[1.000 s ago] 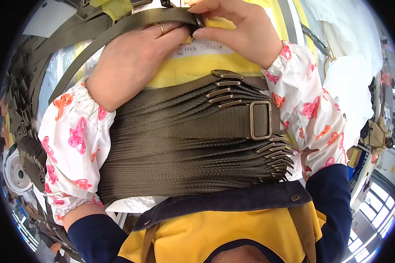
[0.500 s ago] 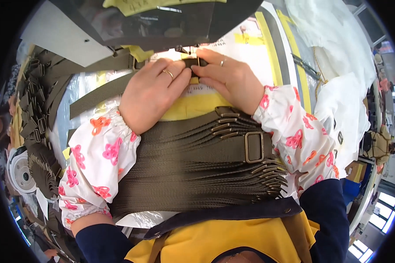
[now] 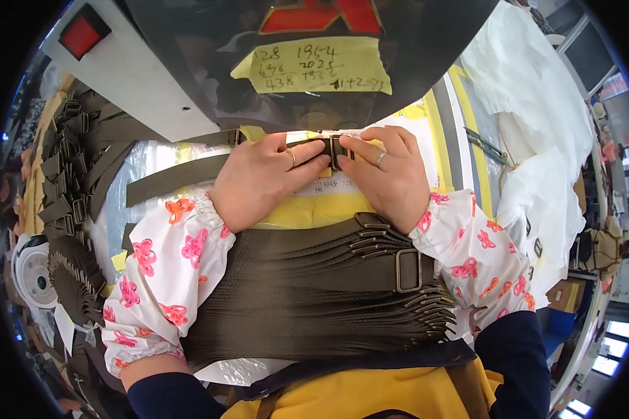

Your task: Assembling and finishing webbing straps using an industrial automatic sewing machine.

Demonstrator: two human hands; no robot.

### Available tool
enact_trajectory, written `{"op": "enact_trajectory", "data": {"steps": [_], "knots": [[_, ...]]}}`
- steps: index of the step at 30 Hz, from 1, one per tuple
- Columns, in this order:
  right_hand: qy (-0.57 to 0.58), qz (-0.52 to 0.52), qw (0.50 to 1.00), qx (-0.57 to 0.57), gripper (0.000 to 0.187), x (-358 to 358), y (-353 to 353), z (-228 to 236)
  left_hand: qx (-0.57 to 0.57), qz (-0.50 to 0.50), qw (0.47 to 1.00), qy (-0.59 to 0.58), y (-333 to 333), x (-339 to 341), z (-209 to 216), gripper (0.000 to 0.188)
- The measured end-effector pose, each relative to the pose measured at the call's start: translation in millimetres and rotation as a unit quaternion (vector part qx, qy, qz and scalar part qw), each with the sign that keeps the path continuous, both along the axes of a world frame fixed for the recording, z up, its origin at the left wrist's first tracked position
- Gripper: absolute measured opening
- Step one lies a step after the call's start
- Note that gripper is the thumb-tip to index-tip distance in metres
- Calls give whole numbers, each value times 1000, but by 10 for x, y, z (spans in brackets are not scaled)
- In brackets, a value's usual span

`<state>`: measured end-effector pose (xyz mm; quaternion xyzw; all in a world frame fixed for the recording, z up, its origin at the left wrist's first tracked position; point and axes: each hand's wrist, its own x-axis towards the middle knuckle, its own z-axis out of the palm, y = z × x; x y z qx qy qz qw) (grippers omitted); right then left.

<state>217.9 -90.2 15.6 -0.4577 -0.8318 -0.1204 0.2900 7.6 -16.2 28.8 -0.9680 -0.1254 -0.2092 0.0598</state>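
Under the dark head of a sewing machine [image 3: 223, 84], both my hands work at one olive-brown webbing strap [image 3: 178, 176]. My left hand [image 3: 258, 178] presses its fingertips together on the strap beside the buckle; the strap's tail runs out to the left from under that hand. A rectangular metal buckle [image 3: 333, 155] sits at the strap's end. My right hand [image 3: 391, 174] pinches the buckle's right side between thumb and forefinger, other fingers curled. The machine's needle area is hidden beneath its head.
A thick stack of webbing straps [image 3: 279, 293] with metal buckles lies before me. More buckled straps [image 3: 66, 167] pile up at the left. Thread snips [image 3: 487, 145] rest on the right side of the worktop, beside crumpled white sheeting [image 3: 531, 105]. A yellow note [image 3: 318, 63] is stuck on the machine.
The view has tilted upward, so more of the machine head shows. My right hand's fingers have bent and shifted on the buckle; both hands stay at the strap.
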Motion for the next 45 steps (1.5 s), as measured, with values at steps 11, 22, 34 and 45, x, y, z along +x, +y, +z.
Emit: {"op": "enact_trajectory", "data": {"steps": [11,22,34,45], "knots": [[-11,-16,999,-42,17,-11,-36,36,-86,86,991,-51,-193,9,-31,30],[35,-9,998,-60,15,-1,17,26,-201,139,968,-48,-156,24,-33,30],[24,2,996,-88,24,9,9,96,-155,87,984,-10,-106,-24,25,28],[10,-23,996,-88,16,49,146,67,-119,125,985,4,8,-47,-128,30]]}}
